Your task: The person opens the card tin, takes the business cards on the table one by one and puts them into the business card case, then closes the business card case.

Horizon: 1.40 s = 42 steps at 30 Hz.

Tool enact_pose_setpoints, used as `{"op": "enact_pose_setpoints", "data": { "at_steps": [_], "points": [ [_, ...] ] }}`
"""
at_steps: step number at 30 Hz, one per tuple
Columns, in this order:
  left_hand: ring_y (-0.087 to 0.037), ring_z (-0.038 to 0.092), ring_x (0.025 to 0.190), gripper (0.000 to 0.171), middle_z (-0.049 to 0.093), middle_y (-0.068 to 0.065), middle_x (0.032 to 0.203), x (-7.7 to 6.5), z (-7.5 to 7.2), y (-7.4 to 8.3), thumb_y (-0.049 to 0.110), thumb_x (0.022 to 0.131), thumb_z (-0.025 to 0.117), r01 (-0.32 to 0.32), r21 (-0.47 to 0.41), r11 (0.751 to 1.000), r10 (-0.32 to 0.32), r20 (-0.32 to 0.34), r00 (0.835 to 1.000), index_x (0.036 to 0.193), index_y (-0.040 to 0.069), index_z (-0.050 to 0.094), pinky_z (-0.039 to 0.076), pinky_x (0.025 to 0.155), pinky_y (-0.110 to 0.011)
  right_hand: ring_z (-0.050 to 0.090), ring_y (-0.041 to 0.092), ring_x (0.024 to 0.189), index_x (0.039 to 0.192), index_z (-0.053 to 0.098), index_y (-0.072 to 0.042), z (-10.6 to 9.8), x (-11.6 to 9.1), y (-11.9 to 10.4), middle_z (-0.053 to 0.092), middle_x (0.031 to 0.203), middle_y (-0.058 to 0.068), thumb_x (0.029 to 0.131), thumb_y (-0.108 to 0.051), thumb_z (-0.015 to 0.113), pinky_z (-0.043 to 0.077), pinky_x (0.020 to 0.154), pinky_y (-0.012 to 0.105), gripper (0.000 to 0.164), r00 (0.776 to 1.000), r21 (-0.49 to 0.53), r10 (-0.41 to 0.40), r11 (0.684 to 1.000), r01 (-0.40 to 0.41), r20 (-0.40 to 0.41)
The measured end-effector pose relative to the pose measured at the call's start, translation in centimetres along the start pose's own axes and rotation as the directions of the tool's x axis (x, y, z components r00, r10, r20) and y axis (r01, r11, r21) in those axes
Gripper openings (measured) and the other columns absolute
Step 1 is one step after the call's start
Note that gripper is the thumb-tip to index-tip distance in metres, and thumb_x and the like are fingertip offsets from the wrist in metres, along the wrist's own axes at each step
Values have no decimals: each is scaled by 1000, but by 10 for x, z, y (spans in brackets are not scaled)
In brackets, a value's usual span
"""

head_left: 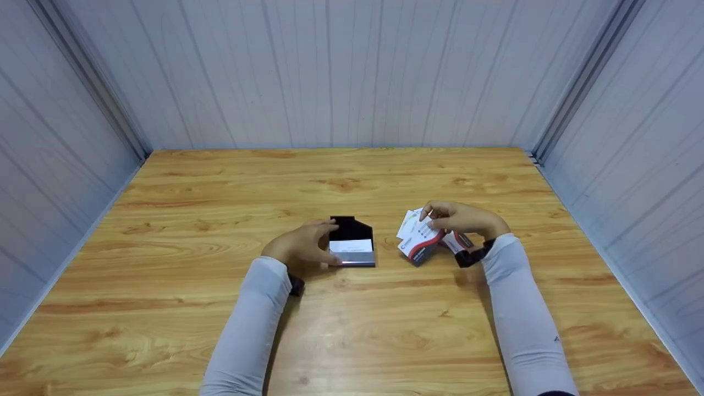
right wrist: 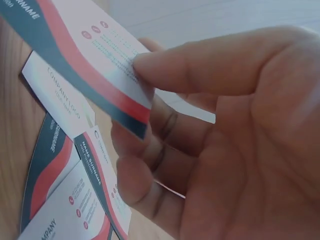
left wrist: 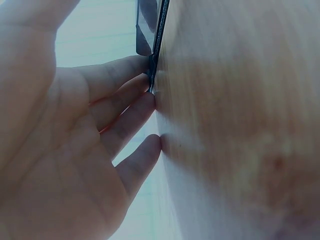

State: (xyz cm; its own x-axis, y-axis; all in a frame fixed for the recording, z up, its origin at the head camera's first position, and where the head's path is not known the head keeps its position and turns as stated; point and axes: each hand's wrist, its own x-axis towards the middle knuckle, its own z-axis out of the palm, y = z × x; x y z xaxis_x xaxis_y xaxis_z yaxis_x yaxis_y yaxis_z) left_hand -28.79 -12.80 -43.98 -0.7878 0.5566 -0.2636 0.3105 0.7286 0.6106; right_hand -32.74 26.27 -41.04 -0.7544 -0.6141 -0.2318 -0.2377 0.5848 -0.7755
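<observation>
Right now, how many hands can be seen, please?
2: the left hand touching the card case, the right hand pinching a card over other cards. No hand seems hidden.

Reaching in from the near side, with the left forearm (head_left: 242,330) and right forearm (head_left: 531,330) in pale sleeves. Shown holding the left hand (head_left: 300,242) low, palm facing right, thumb (head_left: 324,257) apart from nearly straight fingers (left wrist: 112,77). Bending leftward at the right wrist (head_left: 495,234), pinching between thumb and forefinger of the right hand (head_left: 459,217), and curling the remaining fingers (right wrist: 132,177) inward.
</observation>
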Motion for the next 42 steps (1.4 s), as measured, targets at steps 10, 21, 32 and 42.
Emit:
{"op": "enact_pose_setpoints", "data": {
  "at_steps": [10,21,32,42],
  "points": [
    [-29,9,152,95,14,-8,166,3,0,-1,47,86,79,25,-8,1000,-25,-5,1000,160,16,28,19,118,-52,62,28,93,127,56,-6,7,7,-5,63,104,16,104,-19,57,53,83,45,26,994,80,-64,994,71,-93],
    [-30,11,152,96,15,-9,166,2,0,0,47,85,79,23,6,1000,-23,-5,1000,160,15,28,21,117,-54,64,31,94,131,56,-3,28,28,-17,58,109,20,104,-11,53,55,85,52,28,973,135,-99,982,129,-207],
    [-30,13,151,97,17,-9,166,3,0,0,49,84,79,47,18,999,-47,-12,999,160,18,28,21,118,-52,69,30,90,128,61,-11,55,45,-33,63,106,14,102,-11,56,58,82,45,26,951,114,-105,983,143,-289],
    [-31,18,150,93,21,-11,164,4,0,1,45,85,79,30,28,999,-30,-24,999,159,15,31,22,118,-50,70,32,82,123,64,-7,71,57,-40,65,101,14,99,-5,58,59,74,44,25,927,62,-171,977,202,-333]
  ]
}}
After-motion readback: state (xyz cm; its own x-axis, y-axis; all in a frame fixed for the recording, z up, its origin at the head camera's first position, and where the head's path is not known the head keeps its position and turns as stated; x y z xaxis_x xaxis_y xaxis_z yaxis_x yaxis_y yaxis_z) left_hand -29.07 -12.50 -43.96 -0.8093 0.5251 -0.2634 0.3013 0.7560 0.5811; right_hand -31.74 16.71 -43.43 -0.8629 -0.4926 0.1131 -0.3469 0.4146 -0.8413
